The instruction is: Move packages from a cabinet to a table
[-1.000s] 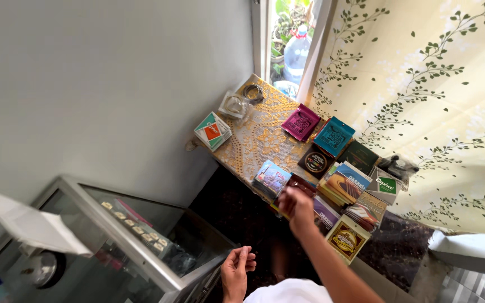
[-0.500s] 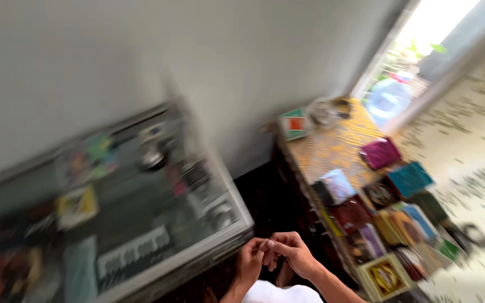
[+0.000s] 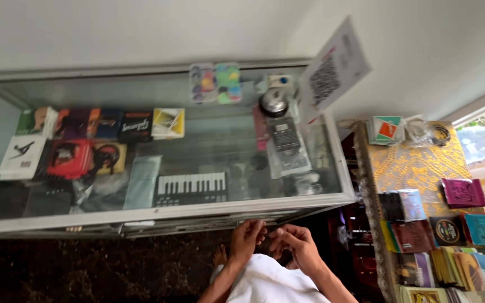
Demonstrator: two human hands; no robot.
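I keep left hand [image 3: 246, 240] and right hand [image 3: 298, 247] fingertips pinched together below the glass display case [image 3: 164, 213]; grasped item indiscernible.

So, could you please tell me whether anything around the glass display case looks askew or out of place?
Only the white printed paper sign at the glass display case's far right corner stands tilted. Both the left hand and right hand meet below the case.

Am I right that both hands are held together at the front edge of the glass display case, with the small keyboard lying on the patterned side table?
Not quite: the head view shows the small keyboard inside the glass display case, not on the patterned side table. The left hand and right hand do meet at its front edge.
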